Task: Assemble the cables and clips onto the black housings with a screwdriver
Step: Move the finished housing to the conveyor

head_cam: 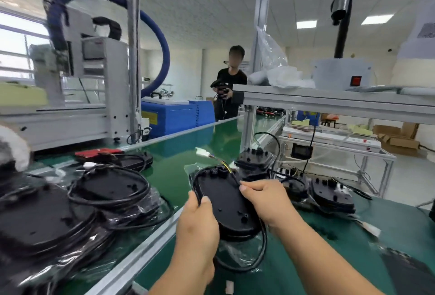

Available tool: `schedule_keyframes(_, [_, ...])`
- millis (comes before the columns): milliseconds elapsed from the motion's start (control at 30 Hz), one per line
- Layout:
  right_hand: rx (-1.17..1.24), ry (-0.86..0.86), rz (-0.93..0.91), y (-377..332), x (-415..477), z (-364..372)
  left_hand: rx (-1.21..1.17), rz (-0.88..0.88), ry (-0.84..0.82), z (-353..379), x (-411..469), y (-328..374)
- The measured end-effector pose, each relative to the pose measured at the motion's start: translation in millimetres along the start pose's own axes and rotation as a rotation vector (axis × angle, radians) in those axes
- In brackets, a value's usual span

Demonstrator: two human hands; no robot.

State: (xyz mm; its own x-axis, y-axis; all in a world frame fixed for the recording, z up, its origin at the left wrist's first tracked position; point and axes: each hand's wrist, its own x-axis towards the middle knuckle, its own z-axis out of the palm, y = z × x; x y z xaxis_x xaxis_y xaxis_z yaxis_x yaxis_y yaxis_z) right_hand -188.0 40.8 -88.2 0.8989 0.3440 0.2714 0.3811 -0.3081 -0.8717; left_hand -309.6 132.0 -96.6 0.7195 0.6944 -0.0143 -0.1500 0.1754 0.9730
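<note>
An oval black housing (227, 202) is held up over the green bench, flat back towards me. My left hand (197, 221) grips its near left edge, thumb over the black cable (196, 185) that loops round the rim. My right hand (263, 198) pinches the same cable at the housing's upper right. A white connector (203, 153) on coloured wires sticks out past the far end. No screwdriver is in view.
Bagged black housings with coiled cables (110, 188) pile up on the left. More housings (332, 194) stand upright at the right, beside an aluminium frame post (248, 127). A person (229, 87) stands beyond the green conveyor (188, 148). A dispensing machine (94, 78) sits back left.
</note>
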Motion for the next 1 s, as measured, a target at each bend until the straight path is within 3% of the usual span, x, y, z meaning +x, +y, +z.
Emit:
schedule_keyframes(233, [0.396,-0.320,-0.037,-73.2,44.0,101.5,0.007,0.203,0.283,-66.0,35.2,41.6])
schedule_keyframes(367, [0.413,-0.468,-0.054,-103.6,55.5,149.8,-0.016,0.243,0.400,-99.9,57.7,58.5])
schedule_keyframes(667, [0.209,-0.610,-0.129,-124.7,76.1,224.6,0.090,0.184,0.657,-139.4,94.0,42.3])
schedule_keyframes(833, [-0.044,-0.631,-0.288,-137.9,81.0,244.2,0.129,0.284,0.813,-135.0,98.9,39.3])
schedule_keyframes(900, [-0.150,-0.619,-0.375,-140.2,80.1,248.9,0.156,0.374,0.878,-128.4,94.9,35.2])
schedule_keyframes(1000, [-0.244,-0.591,-0.470,-140.0,79.2,250.0,0.349,0.702,0.933,-119.0,84.0,26.1])
